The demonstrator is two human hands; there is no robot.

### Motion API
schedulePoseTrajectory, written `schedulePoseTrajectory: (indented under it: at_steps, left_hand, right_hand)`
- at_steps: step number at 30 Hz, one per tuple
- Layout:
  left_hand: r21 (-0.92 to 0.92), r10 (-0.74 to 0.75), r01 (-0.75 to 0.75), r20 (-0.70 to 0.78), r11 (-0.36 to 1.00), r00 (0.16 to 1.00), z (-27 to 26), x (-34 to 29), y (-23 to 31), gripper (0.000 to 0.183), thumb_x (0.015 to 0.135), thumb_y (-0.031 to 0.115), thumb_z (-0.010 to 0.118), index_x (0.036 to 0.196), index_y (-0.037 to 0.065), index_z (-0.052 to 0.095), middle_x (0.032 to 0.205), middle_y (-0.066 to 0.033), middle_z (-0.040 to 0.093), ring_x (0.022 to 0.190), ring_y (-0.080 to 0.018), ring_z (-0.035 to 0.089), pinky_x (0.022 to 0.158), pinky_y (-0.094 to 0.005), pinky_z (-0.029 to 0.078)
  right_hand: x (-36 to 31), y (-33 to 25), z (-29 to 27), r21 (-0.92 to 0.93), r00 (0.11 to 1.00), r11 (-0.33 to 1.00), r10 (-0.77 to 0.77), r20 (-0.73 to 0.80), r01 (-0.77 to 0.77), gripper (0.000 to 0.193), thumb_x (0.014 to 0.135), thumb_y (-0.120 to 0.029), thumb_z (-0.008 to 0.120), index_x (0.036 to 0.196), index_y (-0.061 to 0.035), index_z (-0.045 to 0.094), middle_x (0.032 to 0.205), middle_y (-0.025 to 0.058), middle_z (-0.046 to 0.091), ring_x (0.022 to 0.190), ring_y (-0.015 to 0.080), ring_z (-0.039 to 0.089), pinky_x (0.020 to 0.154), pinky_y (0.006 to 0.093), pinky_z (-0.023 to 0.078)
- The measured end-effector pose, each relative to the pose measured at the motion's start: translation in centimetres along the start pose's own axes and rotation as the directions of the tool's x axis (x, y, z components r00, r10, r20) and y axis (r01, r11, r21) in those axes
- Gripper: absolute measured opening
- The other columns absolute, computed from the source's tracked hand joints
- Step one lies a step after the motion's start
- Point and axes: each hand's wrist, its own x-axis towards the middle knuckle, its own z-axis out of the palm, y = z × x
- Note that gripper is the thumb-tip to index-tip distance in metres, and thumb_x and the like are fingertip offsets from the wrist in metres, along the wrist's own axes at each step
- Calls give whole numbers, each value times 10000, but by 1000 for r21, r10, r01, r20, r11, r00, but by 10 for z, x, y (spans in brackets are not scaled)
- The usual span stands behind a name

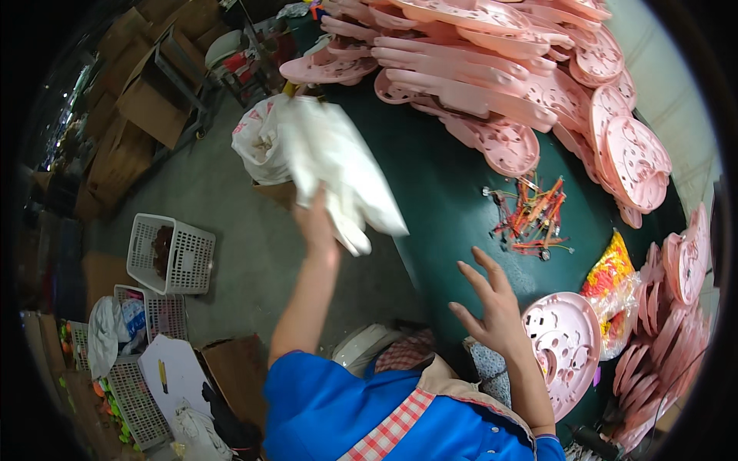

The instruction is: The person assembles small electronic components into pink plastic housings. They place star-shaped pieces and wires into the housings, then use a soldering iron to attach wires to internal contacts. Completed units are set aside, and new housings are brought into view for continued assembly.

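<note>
My left hand (314, 223) is closed on a limp white bag or cloth (338, 165), raised beside the table's left edge. Motion smears it, so I cannot tell its exact kind. Over the green table, my right hand (492, 307) is open with its fingers spread and nothing in them. Just beyond those fingers lies a loose pile of thin red and orange wires (534, 215) with small parts on their ends. A round pink plastic panel (565, 349) with cut-out holes lies beside my right forearm. Near it is a clear bag of yellow and red pieces (611, 284).
Stacked pink panels (477, 69) cover the far side of the green table (384, 146); more pink panels (661, 338) stand at the right. A white plastic sack (261, 142) stands left of the table. White baskets (171, 257) and cardboard boxes (157, 107) occupy the floor farther left.
</note>
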Motion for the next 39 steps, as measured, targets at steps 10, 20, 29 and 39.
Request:
schedulePoseTrajectory:
  at_steps: [10,20,29,39]
  left_hand:
    - [694,956,-718,181,42,231,-26,308,124,591,933,-35,561,1516,41,501,1444,-259,561,1320,-460,549,1114,-487,441]
    - [997,148,70,-66,-18,987,-186,417,-200,335,941,211,674,1216,19,669,1213,-244,709,1156,-440,669,989,-550,518]
    - [781,-189,101,23,616,982,-280,498,-218,788,825,414,735,1533,141,523,1108,-146,733,906,-367,701,772,-488,559]
    - [916,465,-305,397,-262,791,-136,430,-32,692,928,364,785,1430,-50,552,1330,-282,641,1268,-458,591,1095,-504,471]
  right_hand:
    - [60,20,114,-374,964,920,199,175,-122,991,793,-556,801,1597,-107,434,1674,278,273,1569,515,174,1220,734,138]
    - [62,14,122,-433,903,877,343,259,-209,928,754,-577,790,1516,-112,534,1638,314,296,1549,563,158,1201,767,72]
    - [71,7,114,-418,888,880,363,283,-226,928,811,-634,730,1565,-150,487,1659,288,301,1550,543,191,1202,755,114]
    - [48,30,124,-371,954,913,245,174,-167,1025,799,-552,788,1657,-220,337,1748,173,193,1623,418,93,1264,687,93]
